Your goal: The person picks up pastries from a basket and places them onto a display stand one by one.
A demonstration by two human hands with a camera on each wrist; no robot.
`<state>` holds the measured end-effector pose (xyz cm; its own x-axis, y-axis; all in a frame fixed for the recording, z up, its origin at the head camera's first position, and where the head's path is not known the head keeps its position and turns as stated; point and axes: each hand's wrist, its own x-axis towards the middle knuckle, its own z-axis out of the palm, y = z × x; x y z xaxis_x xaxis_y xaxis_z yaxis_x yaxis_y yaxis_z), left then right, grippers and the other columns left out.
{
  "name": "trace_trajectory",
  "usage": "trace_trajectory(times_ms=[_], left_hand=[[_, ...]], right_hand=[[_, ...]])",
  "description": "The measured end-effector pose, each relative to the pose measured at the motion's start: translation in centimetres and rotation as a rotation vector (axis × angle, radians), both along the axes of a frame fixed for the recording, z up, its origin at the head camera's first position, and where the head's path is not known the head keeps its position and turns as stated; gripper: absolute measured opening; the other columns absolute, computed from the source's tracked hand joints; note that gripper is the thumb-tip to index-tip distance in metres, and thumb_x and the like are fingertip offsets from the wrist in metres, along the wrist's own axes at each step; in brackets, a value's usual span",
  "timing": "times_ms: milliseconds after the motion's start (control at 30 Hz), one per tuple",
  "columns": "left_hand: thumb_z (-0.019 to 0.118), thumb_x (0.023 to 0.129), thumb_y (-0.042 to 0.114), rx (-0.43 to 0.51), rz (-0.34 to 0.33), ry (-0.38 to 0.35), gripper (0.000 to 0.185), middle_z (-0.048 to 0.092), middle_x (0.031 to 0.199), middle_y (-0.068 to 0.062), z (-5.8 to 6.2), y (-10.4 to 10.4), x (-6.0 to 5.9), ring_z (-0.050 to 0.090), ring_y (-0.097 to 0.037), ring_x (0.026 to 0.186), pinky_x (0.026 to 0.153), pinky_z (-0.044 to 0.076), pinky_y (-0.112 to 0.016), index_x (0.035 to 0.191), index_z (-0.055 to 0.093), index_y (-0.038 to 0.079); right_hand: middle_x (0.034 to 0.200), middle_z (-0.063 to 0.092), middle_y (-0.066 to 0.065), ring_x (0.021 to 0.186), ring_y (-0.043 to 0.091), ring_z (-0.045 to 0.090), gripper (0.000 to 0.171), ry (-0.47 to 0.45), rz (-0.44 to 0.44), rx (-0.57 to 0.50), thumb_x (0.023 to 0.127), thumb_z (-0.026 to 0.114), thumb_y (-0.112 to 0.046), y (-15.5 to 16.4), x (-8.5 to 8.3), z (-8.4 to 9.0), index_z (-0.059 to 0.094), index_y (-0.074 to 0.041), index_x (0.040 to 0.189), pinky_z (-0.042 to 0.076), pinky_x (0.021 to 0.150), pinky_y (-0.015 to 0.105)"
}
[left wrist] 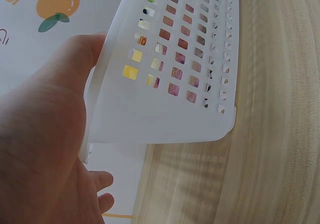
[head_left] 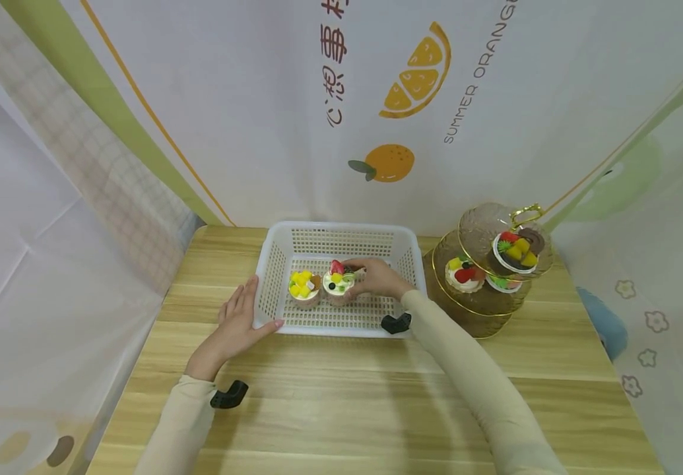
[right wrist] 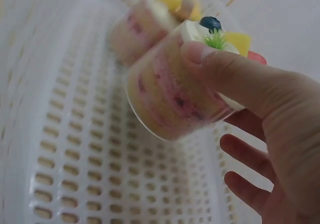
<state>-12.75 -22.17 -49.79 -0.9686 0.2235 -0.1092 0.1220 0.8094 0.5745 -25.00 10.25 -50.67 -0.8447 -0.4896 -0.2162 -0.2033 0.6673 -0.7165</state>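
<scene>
My right hand (head_left: 379,278) pinches a clear cup of layered fruit cake (right wrist: 172,87) near its top, thumb on one side. Strawberry, blueberry and yellow fruit top this cake cup, which is tilted in the right wrist view. Beside it in the white basket (head_left: 341,227) is a second cake cup (head_left: 304,290) topped with yellow cubes. My left hand (head_left: 235,331) rests on the basket's near left corner. Its thumb lies on the front rim and its straight fingers lie along the left side. In the left wrist view, the perforated basket wall (left wrist: 165,119) partly hides the cakes.
To the right of the basket stands a tiered tray with gold rims (head_left: 484,334). A chocolate fruit cake (head_left: 515,253) sits on its top tier, and a strawberry tart (head_left: 464,276) is lower down. Printed cloth (head_left: 246,132) hangs behind the wooden table (head_left: 317,409).
</scene>
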Motion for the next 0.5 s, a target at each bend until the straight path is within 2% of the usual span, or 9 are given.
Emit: trace_trajectory(times_ms=[133,267,500], left_hand=[[0.063,0.091,0.054,0.003,0.001,0.0,0.108,0.005,0.165,-0.026,0.0,0.0,0.0,0.001,-0.049,0.151,0.111,0.003,-0.077,0.158,-0.002,0.002],[0.063,0.091,0.054,0.014,0.003,-0.009,0.108,0.005,0.165,-0.027,0.0,0.0,0.1,0.0,-0.05,0.151,0.111,0.003,-0.077,0.158,-0.003,0.002],[0.063,0.091,0.054,0.027,0.001,-0.01,0.109,0.004,0.165,-0.026,0.1,0.0,0.2,-0.001,-0.049,0.151,0.111,0.002,-0.076,0.159,-0.005,0.004]], right_hand=[[0.135,0.062,0.004,0.126,0.024,0.056,0.081,0.043,-0.032,-0.054,0.072,0.087,-0.04,0.3,0.2,1.2,0.053,-0.021,0.143,0.044,0.109,0.048],[0.133,0.065,0.005,0.121,0.024,0.059,0.08,0.131,-0.054,-0.107,0.072,0.088,-0.038,0.6,0.6,2.9,0.055,-0.016,0.141,0.048,0.104,0.045],[0.136,0.063,0.002,0.117,0.022,0.059,0.075,0.188,-0.13,-0.233,0.073,0.088,-0.035,2.5,3.1,5.5,0.057,-0.019,0.14,0.05,0.099,0.044]])
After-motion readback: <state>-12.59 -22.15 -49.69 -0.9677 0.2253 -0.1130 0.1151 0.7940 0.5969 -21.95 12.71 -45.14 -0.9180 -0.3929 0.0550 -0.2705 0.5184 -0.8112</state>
